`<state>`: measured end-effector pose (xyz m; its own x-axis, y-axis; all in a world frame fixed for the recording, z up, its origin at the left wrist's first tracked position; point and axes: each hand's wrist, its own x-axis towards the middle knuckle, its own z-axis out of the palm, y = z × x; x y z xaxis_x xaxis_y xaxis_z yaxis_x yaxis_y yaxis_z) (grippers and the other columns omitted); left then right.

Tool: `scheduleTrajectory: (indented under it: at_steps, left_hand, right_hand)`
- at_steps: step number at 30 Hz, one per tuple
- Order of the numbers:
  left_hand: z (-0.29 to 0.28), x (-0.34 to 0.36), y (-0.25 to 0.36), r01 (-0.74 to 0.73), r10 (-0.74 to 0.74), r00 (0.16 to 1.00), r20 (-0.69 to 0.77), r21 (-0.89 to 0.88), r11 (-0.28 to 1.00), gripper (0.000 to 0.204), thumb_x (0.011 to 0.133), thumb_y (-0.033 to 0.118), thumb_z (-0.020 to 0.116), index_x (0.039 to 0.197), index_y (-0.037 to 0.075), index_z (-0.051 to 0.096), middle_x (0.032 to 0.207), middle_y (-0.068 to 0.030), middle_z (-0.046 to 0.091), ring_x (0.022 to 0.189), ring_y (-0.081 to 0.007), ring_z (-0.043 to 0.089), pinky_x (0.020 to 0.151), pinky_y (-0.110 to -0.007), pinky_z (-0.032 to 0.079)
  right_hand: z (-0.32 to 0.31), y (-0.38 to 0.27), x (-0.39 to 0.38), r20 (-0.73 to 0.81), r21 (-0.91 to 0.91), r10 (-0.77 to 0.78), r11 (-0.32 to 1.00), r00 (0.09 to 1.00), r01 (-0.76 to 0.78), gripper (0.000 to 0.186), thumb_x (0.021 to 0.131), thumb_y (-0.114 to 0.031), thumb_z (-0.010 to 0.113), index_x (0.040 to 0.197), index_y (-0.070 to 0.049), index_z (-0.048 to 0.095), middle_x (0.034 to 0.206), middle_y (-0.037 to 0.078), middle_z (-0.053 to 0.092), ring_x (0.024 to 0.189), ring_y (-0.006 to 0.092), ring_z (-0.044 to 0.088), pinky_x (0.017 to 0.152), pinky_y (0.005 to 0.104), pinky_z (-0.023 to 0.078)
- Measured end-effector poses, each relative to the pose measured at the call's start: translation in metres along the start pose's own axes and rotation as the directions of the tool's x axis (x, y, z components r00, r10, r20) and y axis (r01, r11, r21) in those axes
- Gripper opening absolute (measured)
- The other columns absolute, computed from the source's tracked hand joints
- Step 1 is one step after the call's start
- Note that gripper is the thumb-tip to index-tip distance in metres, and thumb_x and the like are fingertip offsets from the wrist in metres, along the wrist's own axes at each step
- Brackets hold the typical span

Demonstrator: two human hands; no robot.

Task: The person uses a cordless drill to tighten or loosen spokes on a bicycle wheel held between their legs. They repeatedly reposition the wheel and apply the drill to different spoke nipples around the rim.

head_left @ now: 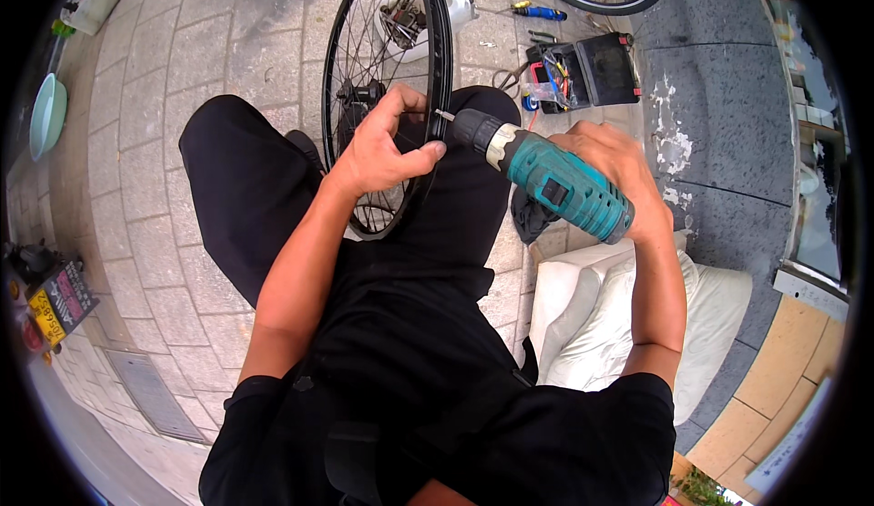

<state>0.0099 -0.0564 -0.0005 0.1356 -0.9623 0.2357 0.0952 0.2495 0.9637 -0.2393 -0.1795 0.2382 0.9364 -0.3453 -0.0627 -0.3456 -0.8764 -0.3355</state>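
A black spoked bicycle wheel rim (pixel 441 55) stands upright between my legs, its hub (pixel 361 94) toward the left. My left hand (pixel 387 146) grips the rim's near part, thumb on one side and fingers reaching among the spokes. In my right hand (pixel 605 155) is a teal and black cordless drill (pixel 564 183), held by its handle, which is mostly hidden beneath the body. The drill points left, and its bit (pixel 444 115) meets the outer face of the rim beside my left fingers. Whether the bit sits in a spoke hole is too small to tell.
Beyond the wheel stands a white container (pixel 460 5) with metal parts. An open black toolbox (pixel 610 69) lies at the far right, near a blue-handled tool (pixel 541 13) and another bicycle wheel (pixel 601 0). A white cushion (pixel 592 315) lies on my right; a green basin (pixel 48 116) stands far left.
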Motion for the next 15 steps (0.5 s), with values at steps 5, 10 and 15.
scheduleTrajectory:
  at_steps: [5, 10, 15]
  left_hand:
    - [0.001, 0.000, 0.002, 0.018, -0.018, 1.000, -0.002, -0.025, 1.000, 0.048, 0.084, 0.001, 0.081, 0.125, 0.000, 0.056, 0.116, -0.0047, 0.055, 0.108, -0.0131, 0.054, 0.099, -0.030, 0.045]
    - [0.001, 0.001, 0.003, -0.026, 0.026, 1.000, -0.003, 0.013, 1.000, 0.048, 0.083, 0.002, 0.081, 0.125, -0.001, 0.058, 0.115, -0.0051, 0.056, 0.108, -0.0141, 0.055, 0.100, -0.031, 0.044]
    - [0.000, 0.000, 0.000, -0.027, 0.027, 0.999, -0.017, -0.019, 0.999, 0.048, 0.082, 0.002, 0.081, 0.124, 0.000, 0.058, 0.114, -0.0049, 0.056, 0.108, -0.0149, 0.054, 0.101, -0.032, 0.043]
  right_hand:
    - [-0.017, -0.001, 0.015, 0.068, -0.059, -0.028, 0.998, 0.997, 0.032, 0.050, 0.068, -0.027, 0.080, 0.113, -0.005, 0.073, 0.092, 0.011, 0.068, 0.082, 0.0353, 0.067, 0.074, 0.0425, 0.049]
    - [-0.021, 0.002, 0.022, 0.131, -0.099, -0.036, 0.994, 0.991, 0.049, 0.046, 0.070, -0.026, 0.079, 0.111, -0.005, 0.073, 0.092, 0.011, 0.068, 0.082, 0.0341, 0.067, 0.074, 0.0406, 0.049]
    - [-0.019, 0.005, 0.024, 0.142, -0.090, -0.029, 0.995, 0.989, 0.042, 0.046, 0.070, -0.027, 0.078, 0.110, -0.004, 0.073, 0.091, 0.011, 0.067, 0.082, 0.0343, 0.067, 0.074, 0.0408, 0.049]
